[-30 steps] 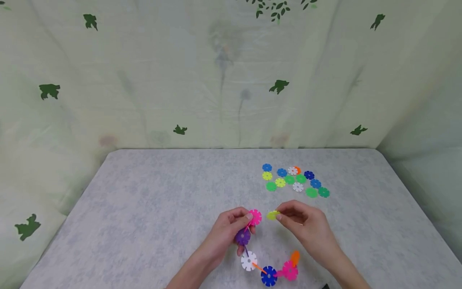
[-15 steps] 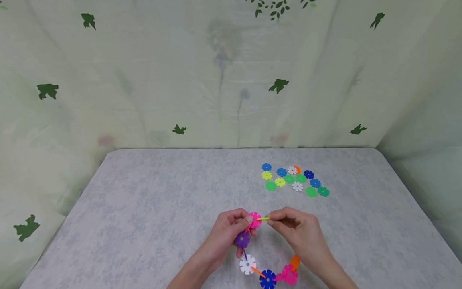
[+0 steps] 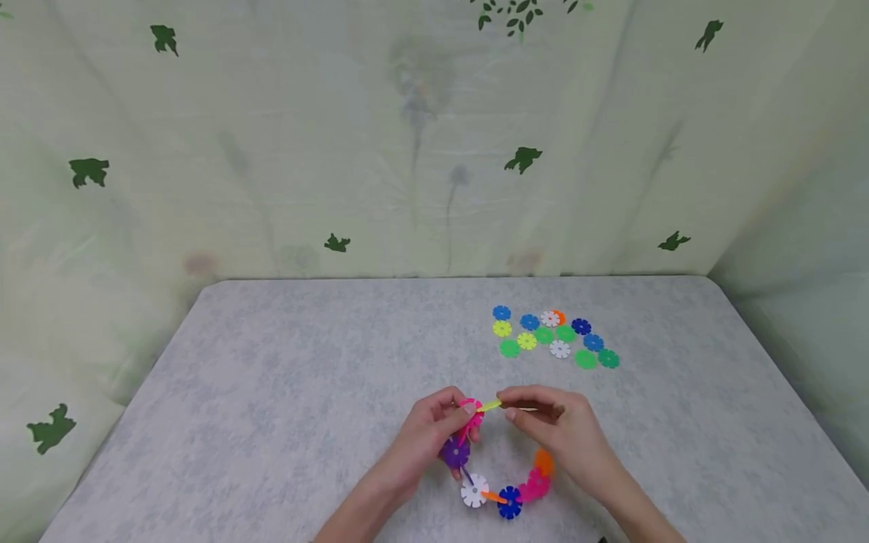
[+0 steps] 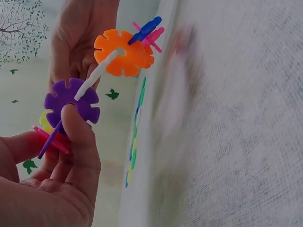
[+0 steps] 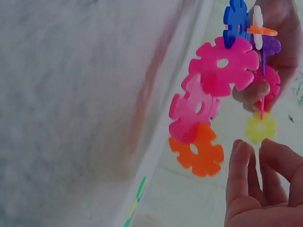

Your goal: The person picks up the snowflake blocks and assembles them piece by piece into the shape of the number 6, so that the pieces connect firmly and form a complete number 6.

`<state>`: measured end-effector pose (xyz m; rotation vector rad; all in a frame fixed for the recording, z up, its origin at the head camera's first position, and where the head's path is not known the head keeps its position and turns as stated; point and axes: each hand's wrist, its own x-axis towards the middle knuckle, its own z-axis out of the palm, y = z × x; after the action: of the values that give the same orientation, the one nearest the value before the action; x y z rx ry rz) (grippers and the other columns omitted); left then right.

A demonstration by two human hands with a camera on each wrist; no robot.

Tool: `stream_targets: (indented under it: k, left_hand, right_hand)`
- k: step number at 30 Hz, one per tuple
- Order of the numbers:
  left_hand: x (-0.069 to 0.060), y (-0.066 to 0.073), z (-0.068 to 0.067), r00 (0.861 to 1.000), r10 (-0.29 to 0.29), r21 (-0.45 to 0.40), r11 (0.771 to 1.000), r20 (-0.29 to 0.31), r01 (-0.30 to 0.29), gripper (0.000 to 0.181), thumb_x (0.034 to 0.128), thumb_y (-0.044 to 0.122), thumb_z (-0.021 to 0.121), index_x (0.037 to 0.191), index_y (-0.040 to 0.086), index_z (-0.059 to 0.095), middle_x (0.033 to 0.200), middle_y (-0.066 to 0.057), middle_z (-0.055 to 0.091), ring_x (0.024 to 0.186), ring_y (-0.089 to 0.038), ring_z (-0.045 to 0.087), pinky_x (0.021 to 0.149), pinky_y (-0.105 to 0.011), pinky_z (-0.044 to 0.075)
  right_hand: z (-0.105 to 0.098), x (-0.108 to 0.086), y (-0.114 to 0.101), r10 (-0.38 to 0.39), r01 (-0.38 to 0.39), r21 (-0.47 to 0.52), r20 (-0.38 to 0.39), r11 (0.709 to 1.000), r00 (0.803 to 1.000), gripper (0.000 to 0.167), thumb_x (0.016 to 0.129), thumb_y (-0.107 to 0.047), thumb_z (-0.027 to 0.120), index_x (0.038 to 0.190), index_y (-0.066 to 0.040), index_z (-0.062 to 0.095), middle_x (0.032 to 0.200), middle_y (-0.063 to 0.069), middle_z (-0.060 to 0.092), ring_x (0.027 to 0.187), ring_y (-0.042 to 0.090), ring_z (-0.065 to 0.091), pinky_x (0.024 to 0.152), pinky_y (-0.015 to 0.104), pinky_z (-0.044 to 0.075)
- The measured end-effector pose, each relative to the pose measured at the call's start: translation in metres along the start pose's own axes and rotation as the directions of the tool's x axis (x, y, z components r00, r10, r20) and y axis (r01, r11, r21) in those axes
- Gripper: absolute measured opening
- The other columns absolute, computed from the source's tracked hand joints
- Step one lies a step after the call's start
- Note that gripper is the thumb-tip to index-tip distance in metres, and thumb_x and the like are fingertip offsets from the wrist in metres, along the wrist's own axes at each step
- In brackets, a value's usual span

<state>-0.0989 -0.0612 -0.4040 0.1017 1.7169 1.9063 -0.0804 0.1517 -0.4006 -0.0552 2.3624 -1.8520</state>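
Observation:
My left hand pinches a pink notched interlocking disc at the upper end of a hanging chain of such discs. A yellow disc sticks out from the pink one's edge, seemingly slotted into it. Below follow a purple disc, a white disc, a dark blue disc, pink discs and an orange disc at the free end. My right hand is at the yellow disc's outer edge; in the right wrist view its thumb and fingertips are apart, just short of the yellow disc.
Loose discs in blue, yellow, green, white and orange lie in a group on the grey table, including a green disc and a white disc. Behind the table hangs a pale curtain with leaf prints.
My right hand has brought the yellow disc left to the pink disc, and its fingertips have parted there. The chain's lower part has swung, its orange end rising slightly left. The left hand has hardly moved.

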Motion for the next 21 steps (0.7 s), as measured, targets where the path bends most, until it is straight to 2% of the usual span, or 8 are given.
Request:
stream_targets:
  k: [6,10,15,21]
  left_hand:
    - [0.002,0.000,-0.005,0.998,0.003,0.074,0.997,-0.061,0.002,0.024,0.0981,0.028,0.062,0.099,0.003,0.060,0.090,-0.014,0.069,0.056,-0.014,0.052,0.047,-0.024,0.049]
    - [0.003,0.000,-0.007,0.997,0.003,0.082,0.997,-0.078,0.004,0.024,0.0973,0.026,0.063,0.101,0.003,0.063,0.089,-0.011,0.069,0.057,-0.013,0.052,0.045,-0.024,0.049]
    - [0.004,-0.001,-0.009,0.996,-0.003,0.074,0.997,-0.089,0.010,0.021,0.0973,0.024,0.063,0.100,0.003,0.064,0.085,-0.008,0.068,0.056,-0.013,0.049,0.044,-0.023,0.046]
    - [0.004,-0.002,-0.010,0.995,-0.015,0.061,0.998,-0.095,0.020,0.020,0.0949,0.023,0.066,0.096,0.003,0.063,0.081,-0.006,0.067,0.053,-0.012,0.046,0.043,-0.021,0.044]
  right_hand:
    - [-0.017,0.010,0.006,-0.007,0.007,-0.040,0.003,0.999,1.000,0.027,0.092,-0.021,0.071,0.116,-0.008,0.069,0.113,0.010,0.069,0.104,0.027,0.066,0.084,0.028,0.054]
    - [-0.032,0.028,0.011,-0.055,0.059,-0.153,0.032,0.986,0.998,0.026,0.095,-0.018,0.068,0.117,-0.006,0.068,0.114,0.010,0.068,0.104,0.023,0.065,0.085,0.028,0.053]
    - [-0.045,0.060,0.017,-0.104,0.126,-0.321,0.085,0.939,0.991,0.025,0.095,-0.009,0.065,0.119,-0.004,0.067,0.114,0.009,0.068,0.103,0.022,0.064,0.084,0.034,0.055]
    - [-0.047,0.093,0.018,-0.052,0.117,-0.502,0.142,0.857,0.989,0.029,0.094,-0.011,0.065,0.123,-0.007,0.065,0.118,0.006,0.066,0.104,0.023,0.062,0.083,0.038,0.055]
